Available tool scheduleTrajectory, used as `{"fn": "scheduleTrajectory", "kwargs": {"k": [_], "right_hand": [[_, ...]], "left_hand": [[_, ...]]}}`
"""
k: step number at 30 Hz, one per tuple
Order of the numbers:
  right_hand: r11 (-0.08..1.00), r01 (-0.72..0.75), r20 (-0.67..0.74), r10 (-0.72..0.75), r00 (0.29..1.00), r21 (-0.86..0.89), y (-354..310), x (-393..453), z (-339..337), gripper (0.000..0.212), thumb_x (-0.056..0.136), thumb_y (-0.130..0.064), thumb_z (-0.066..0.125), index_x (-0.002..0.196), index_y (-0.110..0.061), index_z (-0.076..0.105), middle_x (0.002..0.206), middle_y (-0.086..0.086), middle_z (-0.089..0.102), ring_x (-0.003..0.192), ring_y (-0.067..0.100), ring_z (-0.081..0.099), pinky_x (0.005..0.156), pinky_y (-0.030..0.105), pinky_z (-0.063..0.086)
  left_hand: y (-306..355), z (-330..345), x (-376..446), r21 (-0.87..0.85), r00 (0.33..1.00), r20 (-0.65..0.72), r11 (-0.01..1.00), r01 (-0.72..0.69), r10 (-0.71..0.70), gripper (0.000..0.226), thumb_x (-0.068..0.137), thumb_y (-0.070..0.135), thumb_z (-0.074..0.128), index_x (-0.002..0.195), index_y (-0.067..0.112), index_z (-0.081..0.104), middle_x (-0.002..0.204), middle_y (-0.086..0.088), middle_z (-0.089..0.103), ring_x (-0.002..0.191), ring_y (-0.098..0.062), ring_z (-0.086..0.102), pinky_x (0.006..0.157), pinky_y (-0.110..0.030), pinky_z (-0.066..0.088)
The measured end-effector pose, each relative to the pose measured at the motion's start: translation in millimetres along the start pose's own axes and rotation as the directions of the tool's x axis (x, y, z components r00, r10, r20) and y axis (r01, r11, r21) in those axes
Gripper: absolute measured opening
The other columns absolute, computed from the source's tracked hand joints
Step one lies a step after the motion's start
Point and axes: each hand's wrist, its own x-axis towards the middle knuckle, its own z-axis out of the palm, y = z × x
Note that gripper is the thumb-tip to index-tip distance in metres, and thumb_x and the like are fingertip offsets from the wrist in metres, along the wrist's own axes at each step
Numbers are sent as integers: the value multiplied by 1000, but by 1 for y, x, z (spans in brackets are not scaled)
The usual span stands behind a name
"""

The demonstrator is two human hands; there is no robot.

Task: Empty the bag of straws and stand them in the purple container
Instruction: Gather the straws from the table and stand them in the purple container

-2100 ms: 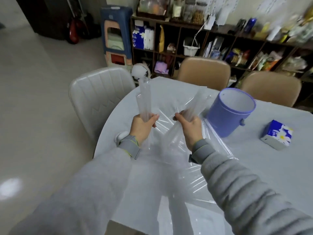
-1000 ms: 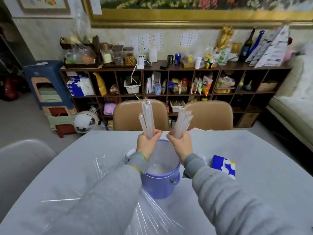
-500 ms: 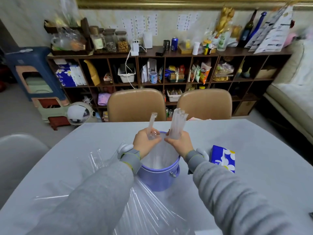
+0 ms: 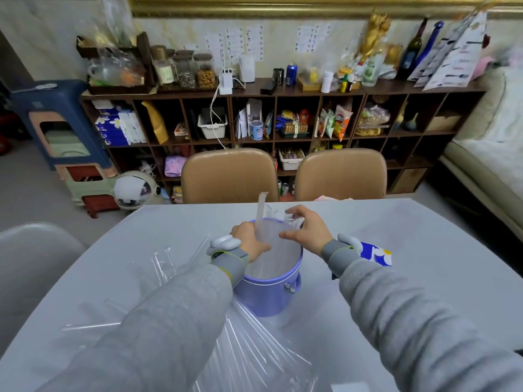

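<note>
Because the clear plastic straws (image 4: 261,219) look light, thin and slick (easily crushed, I judge), the left hand (image 4: 249,241) pinches one low down inside the purple container (image 4: 268,290), while the right hand (image 4: 305,232) grips a bundle's tops at its rim.

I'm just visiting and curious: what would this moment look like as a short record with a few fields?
scene: person seated at a white table
left hand: gripping clear straws standing in the purple container
right hand: over the container's rim, holding a second bunch of straws
loose straws: lying on the table, left of the container
empty bag: clear plastic, spread in front of the container
tissue pack: blue, behind the right wrist
</note>
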Motion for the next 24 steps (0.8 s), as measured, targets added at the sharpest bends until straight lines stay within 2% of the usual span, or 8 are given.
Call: {"fn": "scheduleTrajectory", "kwargs": {"k": [1,3,5,9,15,17,20,24], "right_hand": [[999,15,16,-14,1000,-34,1,1,0,52,68,-16,82,114,-11,61,113,8,63,102,21,57,88,26,44],[996,23,19,-21,1000,-83,3,2,0,47,68,-16,81,112,-11,63,114,9,64,105,24,58,89,29,45],[996,17,7,-17,1000,-88,7,2,-1,44,68,-17,82,109,-11,66,113,9,65,96,24,58,84,29,46],[999,11,-5,-12,1000,-45,12,3,-1,37,65,-14,84,99,-11,69,103,12,67,75,20,53,71,25,41],[999,49,-28,-50,998,-15,13,1,-7,37,66,-6,82,99,-6,67,97,11,64,66,19,51,62,22,40],[999,40,-34,-41,999,-22,13,0,-7,34,66,-6,81,97,-7,67,91,10,63,67,19,51,63,22,38],[998,11,-46,-14,999,-63,9,-2,-6,37,68,-8,80,101,-5,64,89,8,59,74,20,50,68,23,38],[993,-100,-10,100,995,-65,-2,-7,-7,54,75,-19,78,121,-7,52,98,7,58,87,22,53,80,30,43]], "left_hand": [[2,1,1,13,999,36,1000,19,-19,40,76,34,74,108,11,64,109,-10,68,104,-30,63,85,-33,52],[3,5,6,-9,991,121,998,57,-56,32,77,30,73,100,12,61,95,-9,69,83,-27,68,81,-34,56],[4,9,10,-25,971,214,994,110,-103,29,78,32,71,96,15,55,81,-3,70,66,-20,70,79,-32,58],[4,27,20,66,963,250,995,81,-95,46,77,42,69,111,13,57,102,-5,71,87,-21,72,86,-37,57],[22,30,32,-135,992,121,990,-26,43,30,90,12,61,118,6,54,104,-19,69,87,-32,71,82,-41,58],[19,29,33,-103,987,154,994,-25,41,34,89,14,62,121,8,52,107,-20,67,91,-33,70,84,-41,57],[8,31,33,76,977,214,997,-13,-3,40,87,26,62,123,14,50,116,-16,64,99,-33,67,86,-40,56],[15,5,20,55,991,137,998,-15,8,45,95,29,52,132,4,46,127,-17,58,111,-35,60,94,-41,51]]}}
